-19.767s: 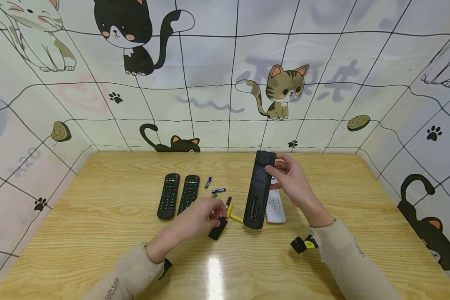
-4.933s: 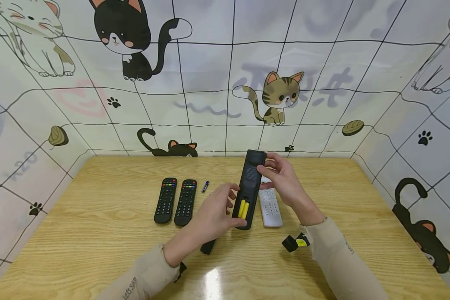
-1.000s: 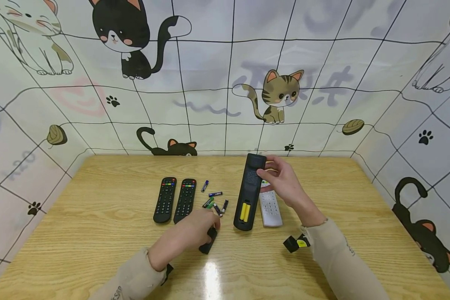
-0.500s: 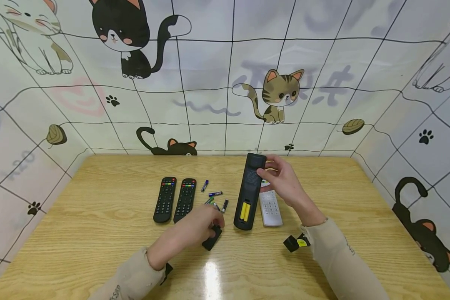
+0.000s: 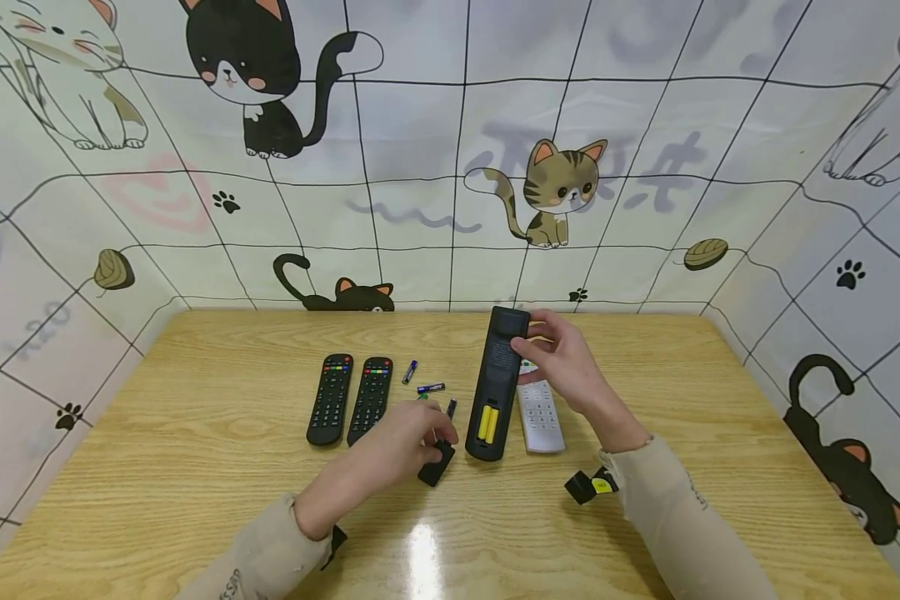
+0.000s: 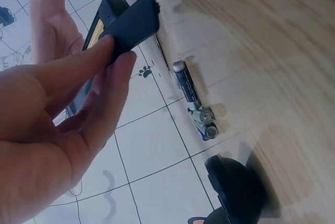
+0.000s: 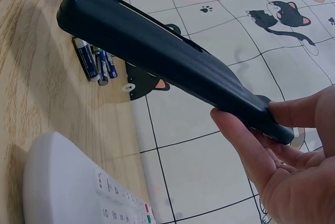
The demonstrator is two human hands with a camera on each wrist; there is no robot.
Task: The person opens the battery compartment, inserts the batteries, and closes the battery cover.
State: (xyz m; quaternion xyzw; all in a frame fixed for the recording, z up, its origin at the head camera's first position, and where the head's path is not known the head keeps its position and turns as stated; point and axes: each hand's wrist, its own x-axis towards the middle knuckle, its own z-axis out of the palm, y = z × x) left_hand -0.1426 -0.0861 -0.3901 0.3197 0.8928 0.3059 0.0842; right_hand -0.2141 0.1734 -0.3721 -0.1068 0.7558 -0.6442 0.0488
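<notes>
Black remote (image 5: 498, 375) hangs tilted above the counter (image 5: 217, 392), back face toward the head camera, with the white remote (image 5: 542, 417) just beside it. Two yellow batteries (image 5: 488, 423) sit side by side in its back near the lower end, uncovered. Right hand (image 5: 566, 358): fingers pinch the remote near its upper end only, thumb against the other fingers. Left hand (image 5: 405, 433): thumb and fingers pinch the small black cover (image 6: 138, 22), just clear of the remote's lower end. Loose batteries (image 5: 431, 387) lie on the counter behind this hand. Polarity of the yellow pair not readable at this size. Likely failure modes, in my judgement: (1) cover offered up skewed, so its tabs miss their slots and it jams or sits proud; (2) pressing at the lower end levers the remote round in the right fingers, since the grip is far from that end and nothing seems to support it below; (3) turning the remote over uncovered could drop a battery not fully seated; (4) the cover could slip from its narrow pinch; (5) a sweep of the left hand could scatter the loose batteries.
</notes>
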